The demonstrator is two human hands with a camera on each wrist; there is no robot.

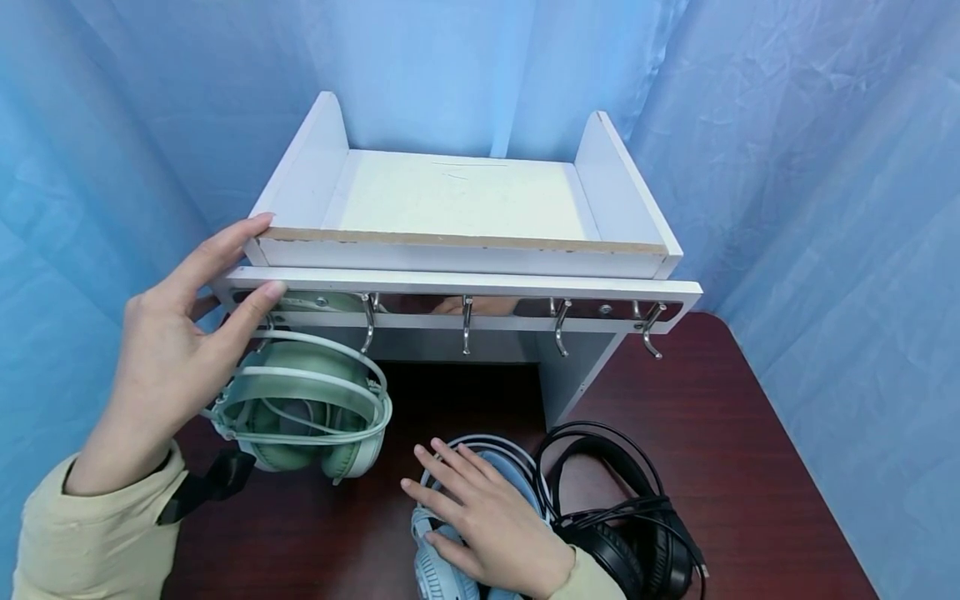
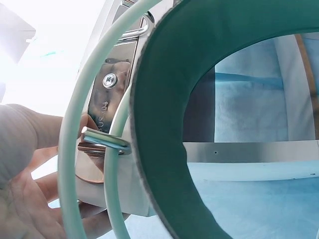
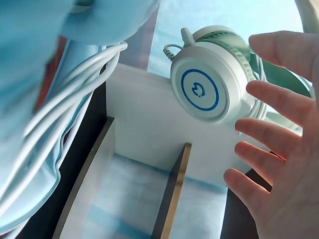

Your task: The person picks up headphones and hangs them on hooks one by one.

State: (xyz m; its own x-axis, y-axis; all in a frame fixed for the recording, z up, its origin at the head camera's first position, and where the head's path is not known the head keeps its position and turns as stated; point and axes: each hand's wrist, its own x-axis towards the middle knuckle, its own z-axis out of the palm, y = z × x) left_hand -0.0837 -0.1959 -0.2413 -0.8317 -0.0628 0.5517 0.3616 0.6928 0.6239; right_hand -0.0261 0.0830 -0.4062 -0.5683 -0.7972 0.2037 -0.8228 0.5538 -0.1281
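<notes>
Head view: blue headphones (image 1: 437,571) lie on the counter (image 1: 757,483) beneath the right hand (image 1: 487,525), its fingers spread; whether they touch, I cannot tell. Just right of these, black headphones (image 1: 656,537) with a bunched cable. To the left, green headphones (image 1: 311,383) hang from the leftmost hook (image 2: 104,139) of the white rack (image 1: 450,256). There the left hand (image 1: 180,329) pinches the rack's left corner, thumb on the front, which should steady it. Judgement: best to grasp the blue band near its middle, keep it clear of the black cable, and hold both cups level. Materials: smooth round tubes, matt green band, ribbed pads; mirror-bright metal strip (image 1: 517,307); raw brown lip on the rack; dark red wood-look counter; creased blue curtain (image 1: 825,250)
</notes>
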